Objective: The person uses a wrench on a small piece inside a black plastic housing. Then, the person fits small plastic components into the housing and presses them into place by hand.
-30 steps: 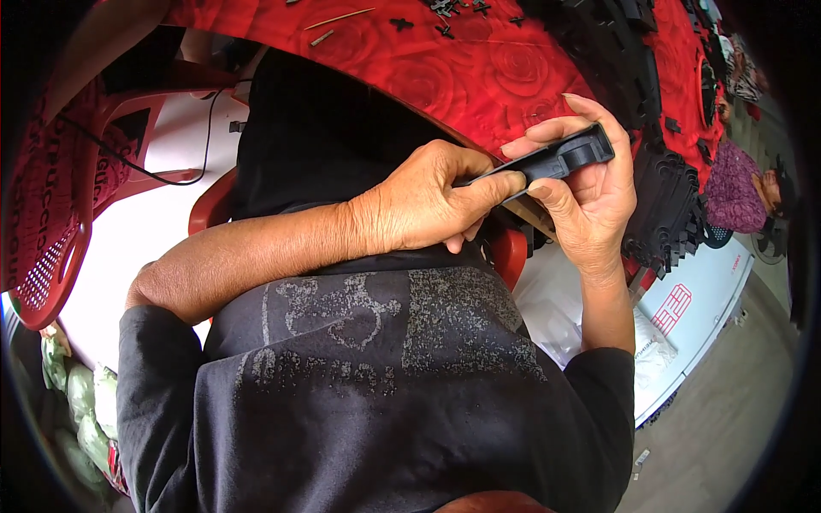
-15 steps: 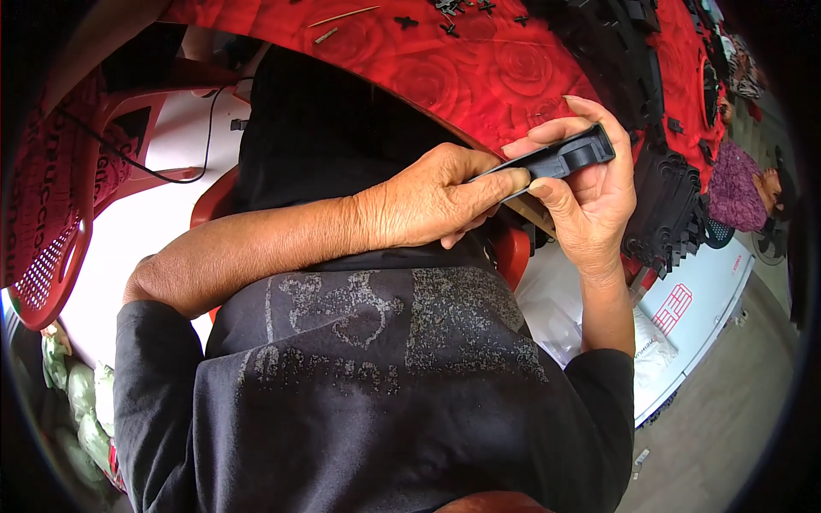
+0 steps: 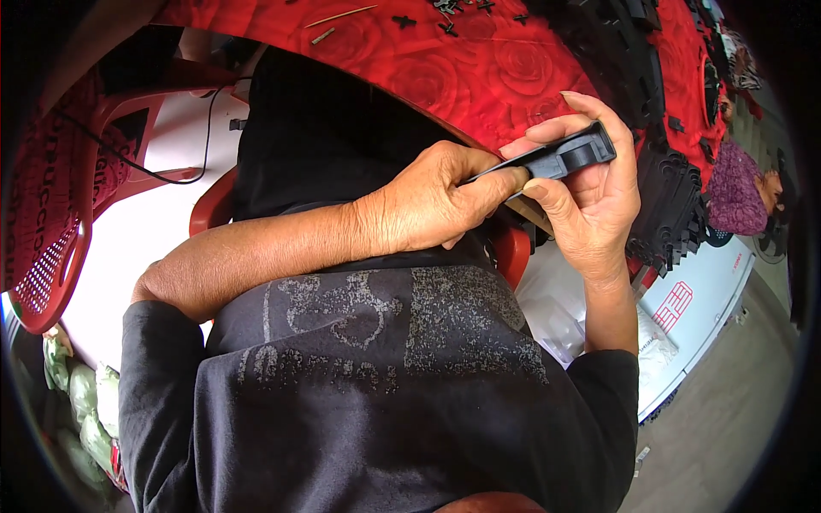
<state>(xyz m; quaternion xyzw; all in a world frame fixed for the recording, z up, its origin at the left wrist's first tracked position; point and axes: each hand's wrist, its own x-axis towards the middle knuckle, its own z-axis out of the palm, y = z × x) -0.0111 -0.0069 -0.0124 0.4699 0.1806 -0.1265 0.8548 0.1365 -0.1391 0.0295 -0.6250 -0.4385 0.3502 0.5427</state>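
Observation:
Between my hands is a long black plastic part point(image 3: 571, 157) with a raised curved loop near its far right end. My left hand point(image 3: 449, 192) pinches its near end, the thumb pressed along its inside. My right hand point(image 3: 594, 201) grips it from the right, with the thumb at the lower edge and the fingers curled behind and above. The part is tilted, its right end higher. My left fingers beneath it are mostly hidden.
A table with a red rose-patterned cloth point(image 3: 419, 77) lies ahead, bearing small black pieces point(image 3: 404, 21) and thin sticks point(image 3: 342, 16). Stacked black plastic parts point(image 3: 665, 205) stand at the right. A red plastic chair point(image 3: 64, 274) is at the left, a white box point(image 3: 705, 299) at the right.
Both hands keep their grip on the black part. Only a very slight shift of the arms and the part shows.

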